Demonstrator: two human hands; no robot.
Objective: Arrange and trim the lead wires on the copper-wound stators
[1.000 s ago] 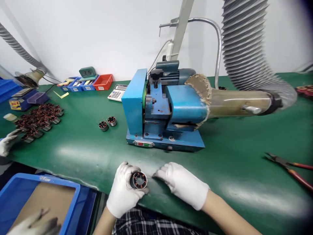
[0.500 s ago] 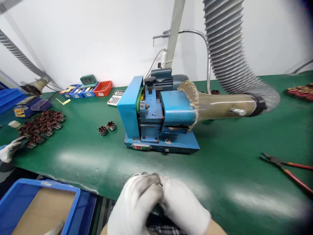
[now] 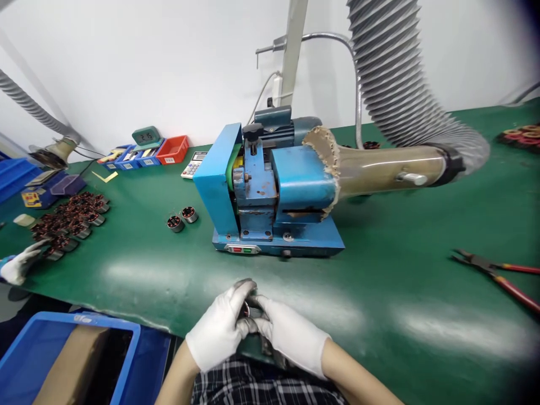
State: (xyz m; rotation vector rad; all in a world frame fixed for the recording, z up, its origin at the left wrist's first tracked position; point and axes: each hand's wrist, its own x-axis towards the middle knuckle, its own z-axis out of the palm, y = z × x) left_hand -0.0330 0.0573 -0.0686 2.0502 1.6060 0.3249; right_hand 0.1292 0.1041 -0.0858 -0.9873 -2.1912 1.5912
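Note:
My left hand point(image 3: 225, 320), in a white glove with grey-stained fingertips, curls around a small wire-wound motor stator point(image 3: 246, 309) near the table's front edge. Only a shiny bit of its rim shows between the fingers. My right hand point(image 3: 280, 329), gloved the same way, presses its fingers against the stator from the other side. Both hands are closed and meet at the thumbs. Beyond them stands a blue belt-sander-like machine point(image 3: 257, 194) with red and green buttons. Two copper-wound stators point(image 3: 175, 223) stand to its left.
A pile of stators point(image 3: 71, 222) lies at the left, beside a co-worker's gloved hand point(image 3: 23, 261). Red-handled cutters point(image 3: 485, 264) lie at the right. A blue crate point(image 3: 137, 337) with cardboard is front left. A ribbed grey hose point(image 3: 390, 84) joins the machine's duct.
My hands have shifted slightly left and turned, showing the fingers around the stator. The cardboard in the crate has tipped up, exposing a dark inside. The view has shifted slightly.

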